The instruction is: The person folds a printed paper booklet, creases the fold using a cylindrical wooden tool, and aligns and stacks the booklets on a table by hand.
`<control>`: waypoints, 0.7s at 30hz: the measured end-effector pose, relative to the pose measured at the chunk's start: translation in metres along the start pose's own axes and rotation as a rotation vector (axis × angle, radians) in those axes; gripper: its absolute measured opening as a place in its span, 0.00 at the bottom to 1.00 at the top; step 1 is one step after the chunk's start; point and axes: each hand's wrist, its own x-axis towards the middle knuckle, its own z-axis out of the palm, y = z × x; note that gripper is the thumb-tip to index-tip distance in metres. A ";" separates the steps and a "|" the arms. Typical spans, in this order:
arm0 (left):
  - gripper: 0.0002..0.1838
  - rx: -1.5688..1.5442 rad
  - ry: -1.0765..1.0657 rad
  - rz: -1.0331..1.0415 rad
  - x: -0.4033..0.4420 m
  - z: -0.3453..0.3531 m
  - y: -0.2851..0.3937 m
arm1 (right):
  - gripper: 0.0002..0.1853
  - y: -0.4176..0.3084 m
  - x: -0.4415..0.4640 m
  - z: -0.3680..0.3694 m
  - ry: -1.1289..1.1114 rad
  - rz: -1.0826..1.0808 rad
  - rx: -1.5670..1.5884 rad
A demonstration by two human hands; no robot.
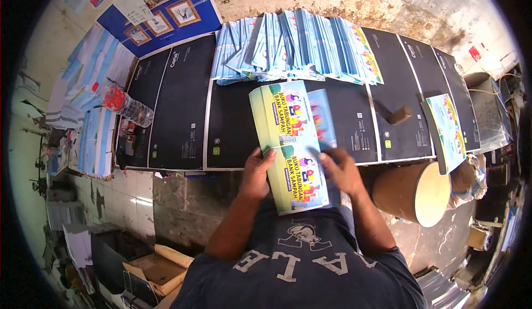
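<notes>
My left hand (257, 173) grips the left edge of a stack of printed covers (291, 148), thumb on top. The covers show cartoon figures and the words "BUKU TABUNGAN BANK SAMPAH" twice, and lie over my lap and the table's front edge. At the right side of the stack, my right hand (341, 170) has its fingers bent round the edge of a blurred blue sheet (323, 115), partly behind the covers. Toward the back of the black table (238, 126) a long row of folded light-blue sheets (293, 46) leans together.
A plastic bottle (124, 104) lies at the table's left, beside paper stacks (97, 137). A wooden-handled tool (400, 115) and another printed sheet (446, 131) are on the right. Below the table's edge stands a round drum (413, 192); an open carton (158, 267) sits lower left.
</notes>
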 end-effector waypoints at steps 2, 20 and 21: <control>0.17 0.017 -0.014 -0.009 0.000 0.002 -0.005 | 0.27 -0.026 -0.003 0.008 -0.037 -0.081 -0.319; 0.16 -0.057 0.046 0.047 0.003 -0.016 -0.005 | 0.24 0.013 0.009 -0.021 0.092 0.035 0.236; 0.15 -0.089 0.047 0.049 0.002 -0.017 0.002 | 0.22 0.018 0.015 -0.032 0.206 0.009 -0.049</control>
